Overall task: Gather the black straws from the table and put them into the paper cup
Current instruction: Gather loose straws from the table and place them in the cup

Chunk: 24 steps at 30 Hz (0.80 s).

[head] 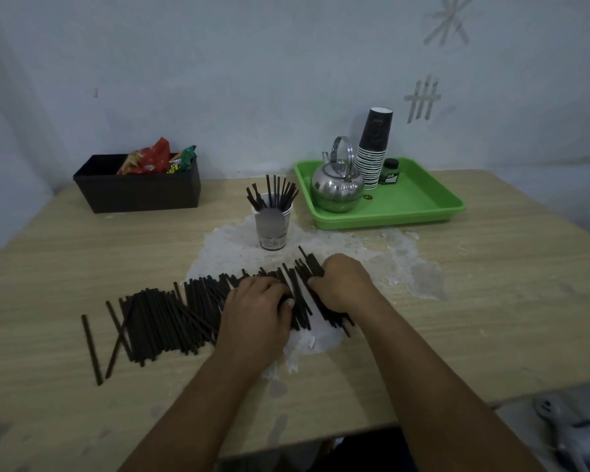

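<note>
On the pale wood-grain counter (491,267), just in front of me, the thin black plastic straws (164,321) lie in a long loose row, most with their long axes running away from me toward the wall, a few strays crossed at the far left end. My left hand (256,315) rests palm-down on the middle of the row, fingers curled onto the straws, its grip half-clenched over a small bunch. My right hand (343,284) sits at the right end of the row, its grip clenched around a slanted bundle whose tips poke out beyond my knuckles.

The white paper cup with dark print (273,226) stands upright straight ahead, beyond both hands and slightly nearer the right one; it already holds a fan of straws standing on end. I judge the right hand best placed to carry: its bundle must be tipped from lying to upright before the ends will drop into the mouth. Most of the row, lying to the left, has not yet been gathered.
</note>
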Motion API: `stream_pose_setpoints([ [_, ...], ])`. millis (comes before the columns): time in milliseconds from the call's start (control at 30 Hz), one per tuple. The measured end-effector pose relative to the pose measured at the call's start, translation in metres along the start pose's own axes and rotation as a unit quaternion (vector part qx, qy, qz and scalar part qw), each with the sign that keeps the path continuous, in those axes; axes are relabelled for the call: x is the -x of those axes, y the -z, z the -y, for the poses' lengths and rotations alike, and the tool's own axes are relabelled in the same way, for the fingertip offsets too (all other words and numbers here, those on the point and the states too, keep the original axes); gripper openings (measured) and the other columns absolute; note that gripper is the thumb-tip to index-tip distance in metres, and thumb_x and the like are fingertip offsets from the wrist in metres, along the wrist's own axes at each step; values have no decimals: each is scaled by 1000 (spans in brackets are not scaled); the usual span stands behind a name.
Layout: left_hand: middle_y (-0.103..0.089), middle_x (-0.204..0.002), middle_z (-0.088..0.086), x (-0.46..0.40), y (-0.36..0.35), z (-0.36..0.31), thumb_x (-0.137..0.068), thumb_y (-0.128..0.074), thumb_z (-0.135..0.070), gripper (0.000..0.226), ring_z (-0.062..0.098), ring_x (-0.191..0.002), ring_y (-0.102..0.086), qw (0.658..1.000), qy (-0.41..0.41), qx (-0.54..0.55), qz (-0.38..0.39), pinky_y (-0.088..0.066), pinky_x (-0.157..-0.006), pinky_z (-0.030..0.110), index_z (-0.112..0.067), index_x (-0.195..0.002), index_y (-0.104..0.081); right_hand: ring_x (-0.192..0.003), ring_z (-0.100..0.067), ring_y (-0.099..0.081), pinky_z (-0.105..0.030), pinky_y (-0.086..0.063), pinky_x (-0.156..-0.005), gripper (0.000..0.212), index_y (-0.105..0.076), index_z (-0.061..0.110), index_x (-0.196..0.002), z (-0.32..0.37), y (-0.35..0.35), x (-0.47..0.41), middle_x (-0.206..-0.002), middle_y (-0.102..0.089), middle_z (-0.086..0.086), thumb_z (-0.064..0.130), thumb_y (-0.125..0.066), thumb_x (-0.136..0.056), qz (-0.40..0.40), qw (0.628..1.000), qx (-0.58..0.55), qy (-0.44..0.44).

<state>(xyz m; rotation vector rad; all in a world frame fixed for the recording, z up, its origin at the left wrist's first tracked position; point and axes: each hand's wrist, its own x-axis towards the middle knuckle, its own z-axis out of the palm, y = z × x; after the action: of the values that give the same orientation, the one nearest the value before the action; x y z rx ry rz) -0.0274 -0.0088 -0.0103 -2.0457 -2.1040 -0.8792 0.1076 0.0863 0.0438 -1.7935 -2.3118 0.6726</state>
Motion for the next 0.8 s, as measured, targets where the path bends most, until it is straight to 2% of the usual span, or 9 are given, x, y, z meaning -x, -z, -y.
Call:
stream_pose_setpoints([
  [133, -66, -100, -4, -2, 0, -1, -88, -54, -27, 16, 20, -96, -54, 1000, -5, 8, -14, -46, -83, 39, -21, -95, -68, -83, -25, -60, -29, -44, -67, 26, -64, 5, -100, -11, 4, 0, -92, -65, -10, 27, -50, -97, -33, 995, -94, 14],
  [200, -66, -99, -3, -4, -1, -2, -88, -55, -25, 15, 21, -94, -55, 1000, -7, 14, -22, -46, -82, 39, -20, -96, -68, -87, -26, -64, -39, -53, -75, 24, -60, 10, -104, -15, 4, -1, -96, -66, -10, 29, -45, -99, -62, 979, -191, 35],
  [267, -66, -99, -2, -4, -1, -2, -88, -55, -24, 16, 22, -94, -55, 999, -11, 18, -26, -46, -82, 39, -19, -96, -68, -84, -25, -64, -47, -55, -79, 19, -57, 18, -101, -17, 4, -1, -92, -65, -6, 31, -43, -99, -86, 949, -299, 47],
  [367, -67, -99, -3, -4, -1, -2, -89, -54, -24, 18, 20, -94, -56, 999, -13, 25, -33, -46, -82, 39, -19, -98, -69, -63, -12, -53, -33, -45, -61, 17, -55, 20, -96, -17, 9, 3, -76, -58, 3, 32, -44, -100, -139, 913, -378, 64],
  [467, -67, -99, -3, -4, 1, -3, -88, -52, -24, 20, 19, -94, -56, 999, -8, 32, -38, -46, -81, 36, -19, -99, -69, -49, -5, -41, -24, -37, -49, 17, -56, 20, -89, -16, 11, 5, -62, -45, 6, 33, -50, -98, -206, 864, -449, 98],
  [533, -67, -99, -3, -3, 3, -4, -88, -53, -24, 19, 19, -93, -55, 999, -8, 32, -41, -45, -81, 35, -20, -98, -69, -48, -7, -40, -23, -37, -48, 21, -58, 22, -85, -19, 9, 4, -58, -42, 7, 39, -56, -95, -229, 848, -467, 104],
  [667, -67, -97, -3, -4, 7, -5, -87, -58, -20, 14, 18, -93, -54, 998, -8, 41, -53, -43, -81, 32, -19, -96, -69, -51, -13, -49, -31, -46, -53, 28, -57, 17, -75, -26, 0, 0, -57, -51, -1, 39, -61, -93, -204, 831, -511, 84],
  [800, -66, -106, 0, -17, 14, -4, -88, -59, -19, 19, 20, -102, -53, 996, 0, 47, -77, -44, -86, 34, -17, -106, -66, -56, -9, -56, -26, -52, -58, 31, -60, 6, -85, -27, -4, -1, -62, -56, -1, 36, -61, -93, -198, 825, -521, 95],
])
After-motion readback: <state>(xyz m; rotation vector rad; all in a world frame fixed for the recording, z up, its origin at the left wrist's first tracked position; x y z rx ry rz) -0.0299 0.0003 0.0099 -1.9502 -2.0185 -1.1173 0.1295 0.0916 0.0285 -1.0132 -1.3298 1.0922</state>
